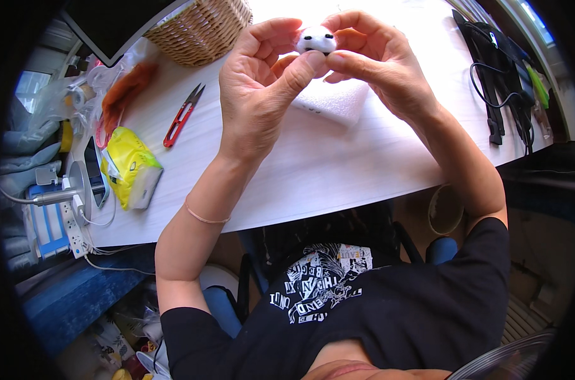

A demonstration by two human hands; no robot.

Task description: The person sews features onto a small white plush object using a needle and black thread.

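Observation:
Between my two hands, raised over the table's far part, is a small white fuzzy animal head (pixel 318 40), apparently felted wool, with two black eyes, a dark spot low on its face and reddish edges. My left hand (pixel 263 80) holds it from the left, thumb at its lower edge. My right hand (pixel 382 61) grips it from the right, its thumb tip close to the left thumb. Below the hands a white foam block (pixel 337 102) lies on the table, partly hidden by them. Red-handled thread snips (pixel 184 116) lie to the left, blades pointing away.
A wicker basket (pixel 202 33) stands at the back left beside a dark screen (pixel 119 23). Rust-brown fibre (pixel 126 92), a yellow tissue pack (pixel 130 168) and a round metal lamp base (pixel 81 190) are on the left. Black straps and cables (pixel 501 80) lie on the right.

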